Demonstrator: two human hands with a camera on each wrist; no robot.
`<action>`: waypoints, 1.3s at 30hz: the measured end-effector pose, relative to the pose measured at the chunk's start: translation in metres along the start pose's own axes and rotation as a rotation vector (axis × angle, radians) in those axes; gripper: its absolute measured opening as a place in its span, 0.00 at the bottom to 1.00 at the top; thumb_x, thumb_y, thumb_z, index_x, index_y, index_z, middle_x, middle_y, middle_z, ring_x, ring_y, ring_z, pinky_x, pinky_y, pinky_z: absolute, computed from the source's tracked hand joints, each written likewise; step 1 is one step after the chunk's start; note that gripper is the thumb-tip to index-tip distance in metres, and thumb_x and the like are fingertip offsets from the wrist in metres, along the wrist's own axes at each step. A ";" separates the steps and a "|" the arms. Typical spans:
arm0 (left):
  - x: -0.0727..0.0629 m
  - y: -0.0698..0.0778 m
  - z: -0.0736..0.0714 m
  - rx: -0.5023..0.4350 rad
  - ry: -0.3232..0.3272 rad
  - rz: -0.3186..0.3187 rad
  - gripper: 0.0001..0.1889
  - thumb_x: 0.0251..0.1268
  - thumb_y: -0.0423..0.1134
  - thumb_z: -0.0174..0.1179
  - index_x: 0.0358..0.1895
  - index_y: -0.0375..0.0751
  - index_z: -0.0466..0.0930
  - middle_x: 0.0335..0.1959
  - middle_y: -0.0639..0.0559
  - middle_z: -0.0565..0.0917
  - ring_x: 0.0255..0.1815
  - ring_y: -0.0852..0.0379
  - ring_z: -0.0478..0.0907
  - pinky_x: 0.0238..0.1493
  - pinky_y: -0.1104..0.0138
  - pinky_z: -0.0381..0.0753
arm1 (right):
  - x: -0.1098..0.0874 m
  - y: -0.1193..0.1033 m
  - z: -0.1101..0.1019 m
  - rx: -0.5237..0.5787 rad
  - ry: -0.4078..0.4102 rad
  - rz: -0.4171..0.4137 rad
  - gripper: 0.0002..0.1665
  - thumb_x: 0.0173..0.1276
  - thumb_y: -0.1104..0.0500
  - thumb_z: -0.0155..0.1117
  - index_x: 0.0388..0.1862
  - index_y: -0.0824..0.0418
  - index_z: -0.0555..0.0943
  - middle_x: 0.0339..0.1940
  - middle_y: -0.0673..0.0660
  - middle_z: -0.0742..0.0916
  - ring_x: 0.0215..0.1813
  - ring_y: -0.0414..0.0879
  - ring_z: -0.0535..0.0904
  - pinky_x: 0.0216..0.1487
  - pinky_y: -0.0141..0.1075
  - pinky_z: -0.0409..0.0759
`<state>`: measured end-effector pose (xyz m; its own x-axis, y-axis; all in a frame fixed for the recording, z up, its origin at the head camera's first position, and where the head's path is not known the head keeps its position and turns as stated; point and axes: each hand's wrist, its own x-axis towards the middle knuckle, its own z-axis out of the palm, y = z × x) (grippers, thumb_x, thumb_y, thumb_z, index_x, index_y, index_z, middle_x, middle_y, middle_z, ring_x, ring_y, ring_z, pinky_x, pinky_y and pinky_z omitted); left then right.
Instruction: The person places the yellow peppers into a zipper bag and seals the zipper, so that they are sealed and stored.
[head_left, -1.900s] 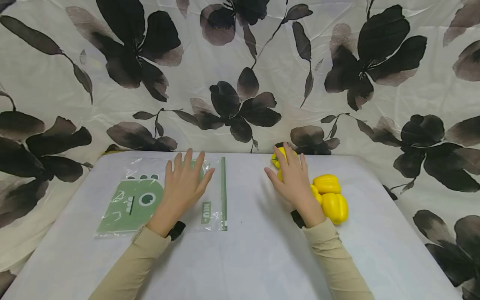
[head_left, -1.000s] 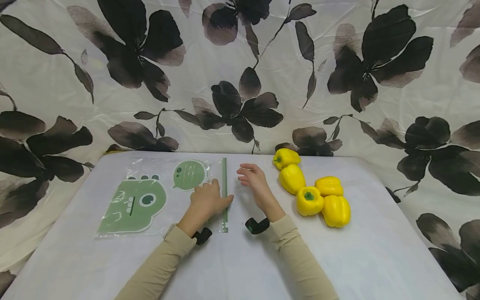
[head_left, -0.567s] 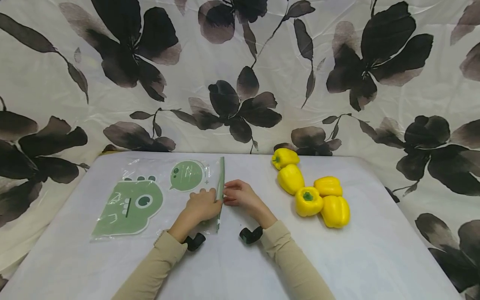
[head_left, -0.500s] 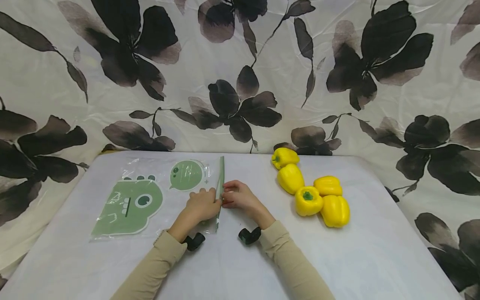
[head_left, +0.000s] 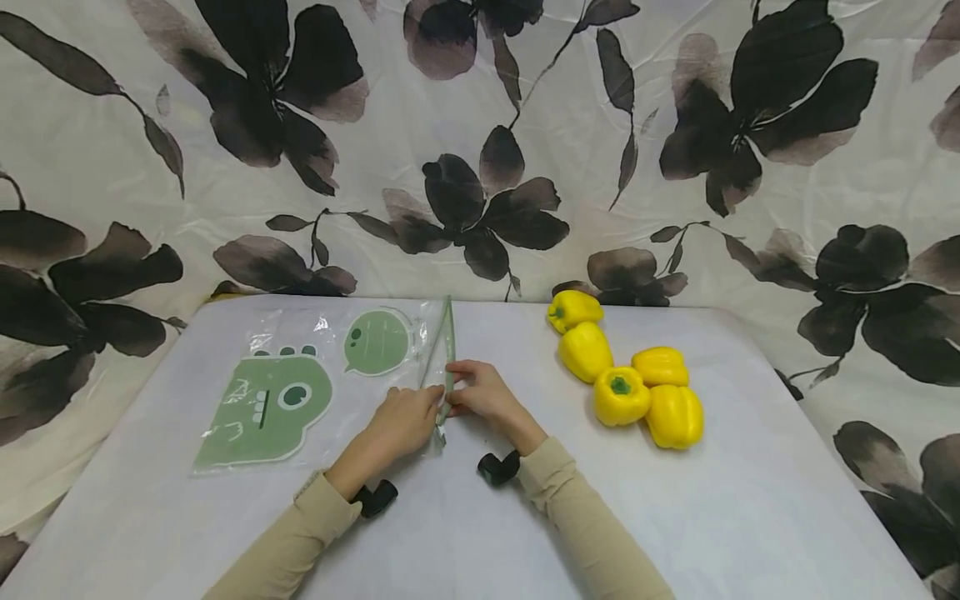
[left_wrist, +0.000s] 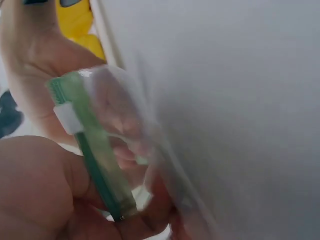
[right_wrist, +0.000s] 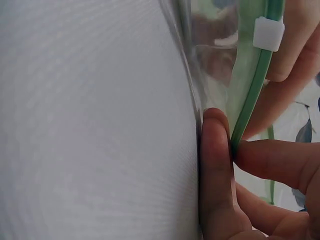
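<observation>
A clear slider zip bag (head_left: 273, 417) with green dinosaur prints lies flat, its mouth toward the right. Along that mouth runs a green zip strip (head_left: 449, 342), raised off the table, with the sides parted in a narrow V. My right hand (head_left: 491, 398) pinches the strip between thumb and fingers, as the right wrist view shows up close. From the bag's side, my left hand (head_left: 401, 423) grips the same edge, thumb and fingertips on the plastic. A white slider (right_wrist: 268, 34) sits on the strip near the left hand; it also shows in the left wrist view.
Several yellow bell peppers (head_left: 622, 396) stand in a cluster on the right half of the white-covered table (head_left: 465, 533). A floral cloth (head_left: 480, 100) hangs behind the table's far edge. Each wrist carries a small black camera (head_left: 498, 469).
Both hands have come from spread over the bag and peppers to the bag's mouth and taken hold of it. The zip edge has risen and its sides have parted. The peppers have not moved.
</observation>
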<state>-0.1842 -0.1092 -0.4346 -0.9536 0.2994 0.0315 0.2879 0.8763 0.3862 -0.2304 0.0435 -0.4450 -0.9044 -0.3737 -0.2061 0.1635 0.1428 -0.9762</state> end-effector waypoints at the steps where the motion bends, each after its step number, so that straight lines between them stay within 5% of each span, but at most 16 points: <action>1: 0.000 -0.001 0.000 -0.013 0.003 0.016 0.18 0.71 0.33 0.51 0.59 0.33 0.79 0.43 0.31 0.84 0.33 0.39 0.79 0.36 0.50 0.75 | 0.000 -0.001 -0.001 -0.001 0.001 -0.004 0.33 0.59 0.79 0.58 0.66 0.75 0.70 0.51 0.65 0.76 0.24 0.43 0.81 0.33 0.36 0.84; 4: 0.002 -0.004 0.000 -0.091 -0.008 0.023 0.19 0.70 0.33 0.51 0.60 0.28 0.77 0.41 0.32 0.85 0.22 0.51 0.72 0.26 0.58 0.71 | 0.000 -0.002 -0.002 -0.015 0.007 -0.007 0.32 0.59 0.79 0.58 0.66 0.75 0.70 0.51 0.65 0.77 0.24 0.43 0.80 0.33 0.36 0.84; 9: 0.004 -0.011 -0.002 -0.212 -0.073 -0.003 0.24 0.65 0.35 0.55 0.62 0.26 0.74 0.12 0.51 0.71 0.14 0.60 0.57 0.19 0.67 0.60 | -0.001 -0.003 -0.001 -0.057 0.006 -0.008 0.31 0.61 0.78 0.59 0.65 0.74 0.72 0.49 0.64 0.78 0.23 0.43 0.79 0.31 0.35 0.84; 14: 0.004 -0.015 -0.001 -0.234 -0.090 -0.021 0.27 0.61 0.38 0.61 0.62 0.27 0.75 0.10 0.58 0.62 0.15 0.59 0.56 0.18 0.67 0.59 | -0.004 -0.012 -0.011 -0.221 0.027 -0.046 0.29 0.64 0.71 0.63 0.65 0.72 0.72 0.52 0.67 0.80 0.28 0.47 0.84 0.33 0.37 0.84; 17: 0.004 -0.015 0.000 -0.253 -0.085 -0.024 0.28 0.59 0.38 0.64 0.61 0.27 0.75 0.09 0.58 0.61 0.13 0.61 0.55 0.16 0.68 0.58 | -0.010 -0.026 -0.028 -0.411 0.146 -0.147 0.28 0.66 0.65 0.66 0.64 0.70 0.74 0.53 0.68 0.82 0.37 0.52 0.85 0.39 0.39 0.83; 22: 0.004 -0.013 0.002 -0.251 -0.078 -0.025 0.28 0.59 0.37 0.64 0.62 0.27 0.75 0.10 0.55 0.66 0.12 0.62 0.55 0.16 0.69 0.60 | -0.022 -0.046 -0.070 -0.634 0.499 -0.290 0.27 0.66 0.60 0.65 0.63 0.66 0.75 0.58 0.66 0.78 0.56 0.59 0.76 0.57 0.49 0.75; 25: 0.004 -0.011 0.002 -0.236 -0.074 -0.036 0.28 0.58 0.37 0.64 0.62 0.28 0.75 0.19 0.43 0.78 0.14 0.60 0.58 0.18 0.68 0.62 | -0.025 -0.045 -0.093 -0.768 0.666 -0.247 0.29 0.67 0.59 0.64 0.65 0.65 0.72 0.64 0.67 0.71 0.64 0.62 0.66 0.64 0.52 0.66; 27: 0.004 -0.010 0.002 -0.229 -0.072 -0.042 0.28 0.58 0.37 0.64 0.62 0.28 0.75 0.26 0.37 0.82 0.15 0.58 0.60 0.19 0.67 0.63 | -0.025 -0.041 -0.104 -0.852 0.709 -0.173 0.32 0.66 0.59 0.64 0.68 0.65 0.69 0.66 0.69 0.68 0.65 0.64 0.62 0.66 0.53 0.63; 33: 0.003 -0.011 0.001 -0.214 -0.077 -0.054 0.28 0.57 0.37 0.64 0.62 0.29 0.75 0.34 0.35 0.84 0.16 0.57 0.62 0.20 0.66 0.64 | -0.025 -0.029 -0.117 -0.990 0.629 0.030 0.34 0.65 0.59 0.64 0.67 0.70 0.66 0.63 0.76 0.67 0.61 0.71 0.64 0.63 0.58 0.65; 39: 0.003 -0.013 0.001 -0.203 -0.076 -0.051 0.29 0.57 0.38 0.63 0.62 0.29 0.75 0.24 0.43 0.80 0.16 0.57 0.63 0.20 0.65 0.65 | -0.026 -0.024 -0.117 -1.056 0.641 0.010 0.27 0.64 0.61 0.64 0.61 0.70 0.72 0.56 0.76 0.72 0.54 0.73 0.70 0.55 0.59 0.71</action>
<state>-0.1909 -0.1187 -0.4406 -0.9549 0.2911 -0.0590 0.2088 0.7992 0.5637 -0.2568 0.1575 -0.4081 -0.9833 0.1058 0.1481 0.0422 0.9240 -0.3801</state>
